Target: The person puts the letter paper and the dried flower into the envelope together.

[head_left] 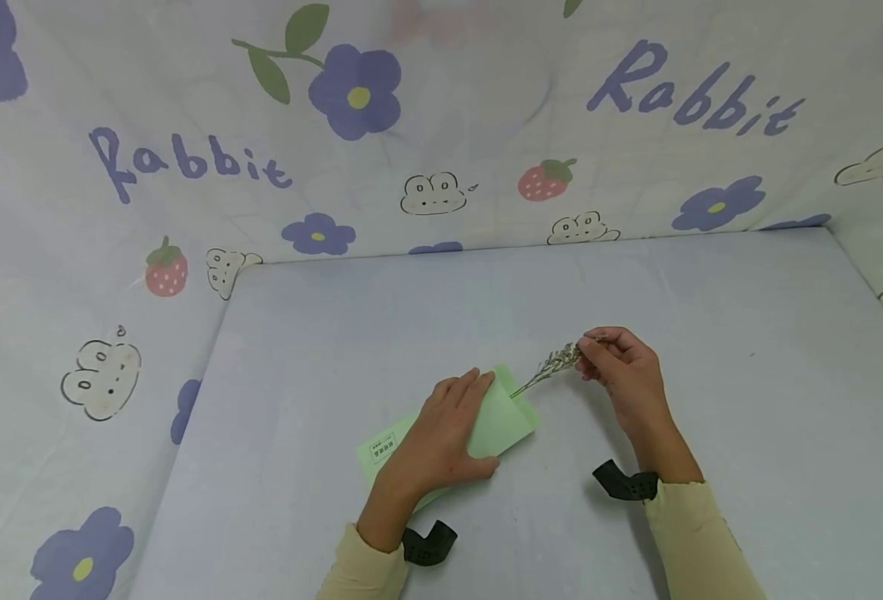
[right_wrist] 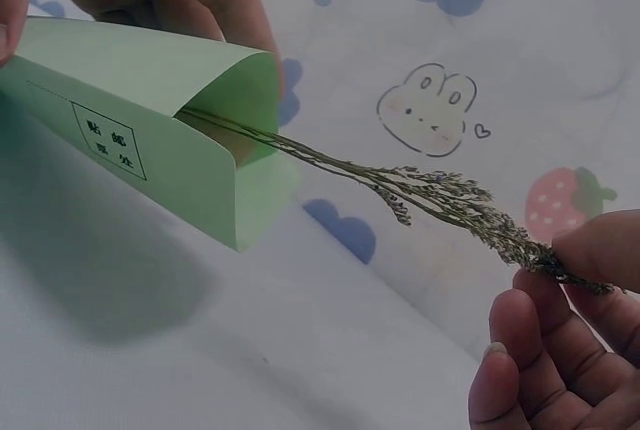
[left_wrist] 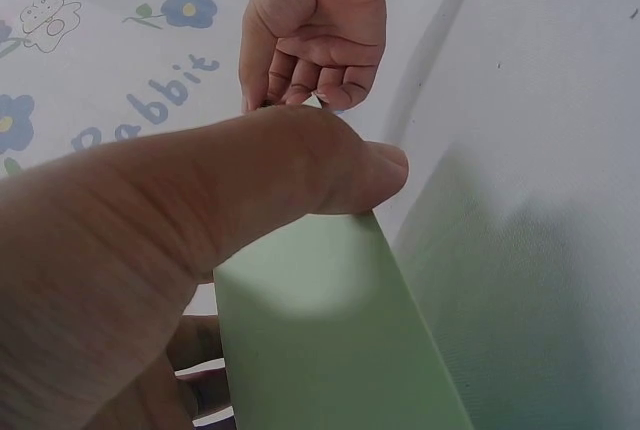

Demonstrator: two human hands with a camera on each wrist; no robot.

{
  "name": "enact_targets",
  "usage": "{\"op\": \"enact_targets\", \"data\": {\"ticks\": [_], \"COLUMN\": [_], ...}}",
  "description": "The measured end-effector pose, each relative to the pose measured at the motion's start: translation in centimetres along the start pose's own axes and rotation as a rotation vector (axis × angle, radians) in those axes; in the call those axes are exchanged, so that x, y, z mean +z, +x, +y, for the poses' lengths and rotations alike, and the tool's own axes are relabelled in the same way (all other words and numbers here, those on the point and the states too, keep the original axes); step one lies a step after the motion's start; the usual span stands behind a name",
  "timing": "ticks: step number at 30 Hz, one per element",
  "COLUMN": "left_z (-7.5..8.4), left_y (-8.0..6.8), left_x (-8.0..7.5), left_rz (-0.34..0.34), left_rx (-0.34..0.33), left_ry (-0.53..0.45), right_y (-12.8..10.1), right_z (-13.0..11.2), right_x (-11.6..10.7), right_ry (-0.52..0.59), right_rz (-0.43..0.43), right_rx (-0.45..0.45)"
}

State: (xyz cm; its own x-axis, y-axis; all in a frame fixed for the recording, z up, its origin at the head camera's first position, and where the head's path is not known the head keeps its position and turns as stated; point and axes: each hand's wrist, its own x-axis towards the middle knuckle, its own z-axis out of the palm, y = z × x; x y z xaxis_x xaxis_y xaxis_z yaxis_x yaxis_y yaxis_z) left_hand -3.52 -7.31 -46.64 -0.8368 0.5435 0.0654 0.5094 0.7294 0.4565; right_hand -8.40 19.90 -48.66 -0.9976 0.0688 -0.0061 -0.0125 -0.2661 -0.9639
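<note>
A light green paper envelope lies slanted in my left hand, gripped between thumb and fingers. Its mouth bows apart on the right in the right wrist view, and black printed characters mark the envelope near there. My right hand pinches the bushy end of a dried flower sprig between thumb and fingertips. The thin stems of the sprig run into the envelope's mouth, where their ends are hidden. In the left wrist view the left thumb crosses over the envelope, with the right hand beyond it.
Beneath the hands is a pale table surface. Behind and left of it hangs a white cloth printed with flowers, rabbits and strawberries. Each wrist carries a black device, one on the left and one on the right.
</note>
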Motion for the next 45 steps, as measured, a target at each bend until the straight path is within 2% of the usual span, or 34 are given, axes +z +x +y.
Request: {"op": "enact_targets", "data": {"ticks": [34,45], "left_z": [0.56,0.56], "left_y": [0.12,0.04], "left_x": [-0.45,-0.42], "left_rz": [-0.021,-0.023], "left_rx": [-0.018,-0.016], "left_ry": [-0.012,-0.013], "right_y": [0.01,-0.11], "right_z": [-0.55,-0.56], "right_x": [0.42,0.46], "right_ry": [-0.071,-0.124], "right_rz": [-0.066,-0.105], "right_rx": [0.023,0.033]}}
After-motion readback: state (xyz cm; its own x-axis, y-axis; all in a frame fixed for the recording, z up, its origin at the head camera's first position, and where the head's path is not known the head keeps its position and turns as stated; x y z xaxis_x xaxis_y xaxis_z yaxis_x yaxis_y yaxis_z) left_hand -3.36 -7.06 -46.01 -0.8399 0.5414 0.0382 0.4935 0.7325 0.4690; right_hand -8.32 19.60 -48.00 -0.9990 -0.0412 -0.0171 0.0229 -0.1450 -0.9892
